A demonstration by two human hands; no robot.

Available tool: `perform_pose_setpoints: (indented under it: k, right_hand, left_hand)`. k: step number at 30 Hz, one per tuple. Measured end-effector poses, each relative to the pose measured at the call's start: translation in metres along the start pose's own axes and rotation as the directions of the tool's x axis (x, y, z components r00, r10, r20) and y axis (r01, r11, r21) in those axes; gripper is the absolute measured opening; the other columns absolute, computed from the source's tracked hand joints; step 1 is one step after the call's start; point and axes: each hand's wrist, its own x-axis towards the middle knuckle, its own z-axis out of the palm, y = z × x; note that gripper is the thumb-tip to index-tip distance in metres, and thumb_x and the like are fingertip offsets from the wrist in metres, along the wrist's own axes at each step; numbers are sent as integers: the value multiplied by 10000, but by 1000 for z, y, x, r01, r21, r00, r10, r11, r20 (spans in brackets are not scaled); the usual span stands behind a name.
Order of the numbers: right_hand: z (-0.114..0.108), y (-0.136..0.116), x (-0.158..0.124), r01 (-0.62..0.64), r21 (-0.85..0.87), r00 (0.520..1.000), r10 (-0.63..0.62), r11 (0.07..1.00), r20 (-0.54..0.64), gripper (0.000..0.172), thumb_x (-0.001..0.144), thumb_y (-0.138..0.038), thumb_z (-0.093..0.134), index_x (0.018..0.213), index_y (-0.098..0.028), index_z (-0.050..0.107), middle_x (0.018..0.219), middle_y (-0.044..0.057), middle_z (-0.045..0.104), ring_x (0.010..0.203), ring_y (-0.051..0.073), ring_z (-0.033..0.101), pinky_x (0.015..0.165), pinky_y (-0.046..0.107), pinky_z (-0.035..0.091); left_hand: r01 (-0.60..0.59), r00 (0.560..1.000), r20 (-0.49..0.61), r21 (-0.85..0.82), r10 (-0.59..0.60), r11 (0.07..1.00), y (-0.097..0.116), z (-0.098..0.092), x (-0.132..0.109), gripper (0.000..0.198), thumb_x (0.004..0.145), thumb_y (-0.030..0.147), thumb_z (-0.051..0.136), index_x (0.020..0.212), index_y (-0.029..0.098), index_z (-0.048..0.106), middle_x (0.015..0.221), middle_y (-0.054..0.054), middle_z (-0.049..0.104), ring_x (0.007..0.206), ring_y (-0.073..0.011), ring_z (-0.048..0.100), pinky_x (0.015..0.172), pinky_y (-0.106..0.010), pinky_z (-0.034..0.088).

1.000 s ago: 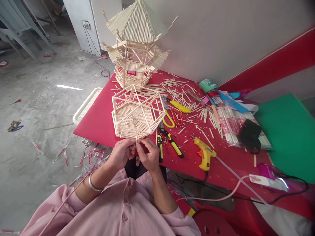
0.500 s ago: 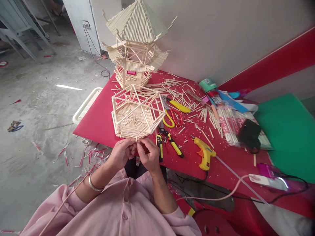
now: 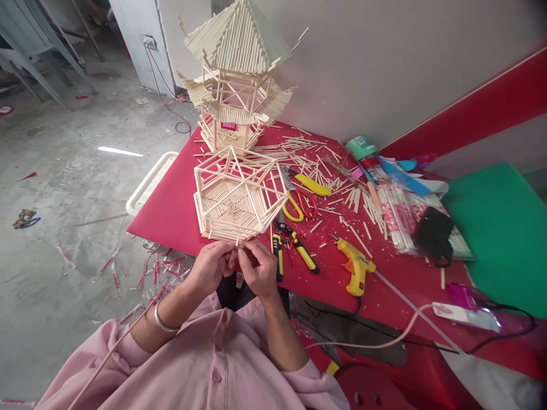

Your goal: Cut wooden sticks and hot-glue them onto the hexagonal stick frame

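Both hands are together at the table's near edge: we see the left hand [image 3: 213, 266] and right hand [image 3: 259, 269] meeting, fingertips pinched on a short stick [image 3: 237, 242]. Only its tip shows; the rest we can't see. It sits just in front of the open stick frame [image 3: 233, 209], which rests on the red table [image 3: 160, 213]; whether fingers touch the frame, we can't tell.

Step in hand, we judge: close handling of one small piece, maybe checking or lining it up. The next move calls for a steady pinch, the stick's end kept in sight, and knuckles clear of the frame's near rim.

Nearby, we note pliers [image 3: 304, 255] just right of the hands, scissors [image 3: 294, 218] beyond them, and a glue gun [image 3: 358, 267] lying farther right. Loose sticks [image 3: 294, 149] spread behind, beside the roofed tower [image 3: 239, 42].
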Motion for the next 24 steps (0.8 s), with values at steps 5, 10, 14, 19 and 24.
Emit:
perform_pose_setpoints:
  k: [5,10,14,19,24]
  right_hand:
    - [0,0,0,-6,4,1000,6,1000,-2,141,880,-233,555,961,-215,669,871,55,685,827,194,650,774,331,541]
    - [1,1,-1,8,18,1000,-8,1000,-1,136,876,-209,565,965,-205,667,876,51,679,837,188,647,784,326,534]
    - [0,1,-1,0,18,1000,0,1000,1,137,878,-215,565,969,-211,668,876,50,683,836,190,651,785,333,540]
    - [0,-1,0,5,13,1000,-5,1000,-7,136,877,-218,561,956,-215,672,860,51,687,822,193,652,768,337,541]
    - [-1,-4,1,2,11,1000,-2,1000,-13,140,877,-233,554,941,-218,678,847,53,690,810,197,654,759,341,546]
  left_hand:
    - [-2,1000,-3,9,2,1000,1,1,-1,300,708,352,693,546,139,557,447,3,476,409,-73,377,410,-219,231]
    - [1,1000,-3,12,-1,1000,2,2,-1,306,715,348,689,541,139,550,446,4,472,409,-72,373,412,-221,230]
    - [-10,1000,1,1,10,1000,0,0,0,295,715,344,693,551,137,560,455,2,479,413,-76,383,410,-219,234]
    - [-15,1000,9,0,15,1000,-1,-1,1,299,716,345,695,550,137,558,460,0,482,417,-77,384,412,-219,237]
    - [-10,1000,2,2,10,1000,0,0,0,293,712,340,693,547,139,559,453,1,479,411,-74,379,410,-218,231]
